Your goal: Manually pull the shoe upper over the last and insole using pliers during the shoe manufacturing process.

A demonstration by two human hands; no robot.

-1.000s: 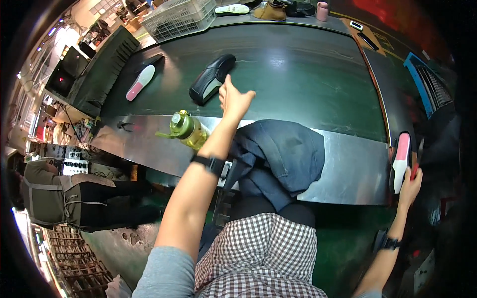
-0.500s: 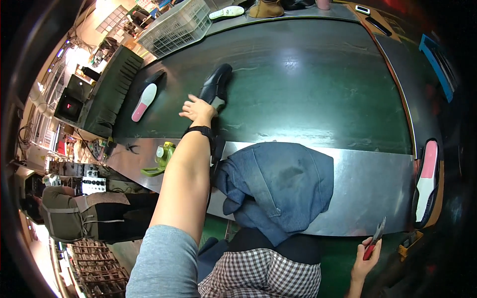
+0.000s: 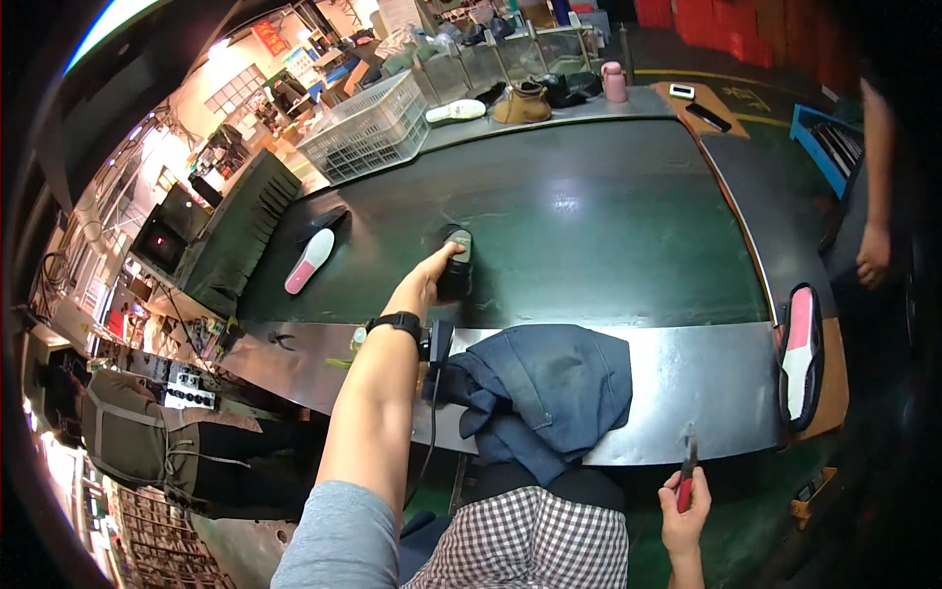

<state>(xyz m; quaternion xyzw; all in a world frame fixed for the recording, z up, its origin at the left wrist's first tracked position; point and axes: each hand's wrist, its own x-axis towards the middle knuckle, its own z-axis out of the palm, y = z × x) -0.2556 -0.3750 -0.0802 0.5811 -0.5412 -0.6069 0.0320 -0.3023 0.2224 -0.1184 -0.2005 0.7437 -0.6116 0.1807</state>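
Out over the green work surface, my left hand [image 3: 437,270] has its thumb on top of a black shoe [image 3: 454,287] and its fingers wrapped round it. The part of the shoe under the fingers is hidden. My right hand [image 3: 684,515] is low at the near edge, closed on pliers [image 3: 685,491] with a red handle and metal jaws pointing away from me. A folded blue denim cloth [image 3: 554,378] lies on the metal strip between my arms. Further left on the green surface rests a white-and-pink insole [image 3: 311,263] beside a dark shoe [image 3: 324,224].
A black shoe with a pink-and-white insole [image 3: 801,358] sits at the right edge. Beyond the surface stand a plastic crate [image 3: 368,133], a tan boot [image 3: 522,103] and a pink bottle [image 3: 614,82]. One person's arm [image 3: 876,187] hangs at the right; another person [image 3: 132,432] stands left.
My left hand, open behind the black shoe before, now grips it, and the shoe has turned and come nearer. The view has tilted up, bringing a person's arm in at the right.
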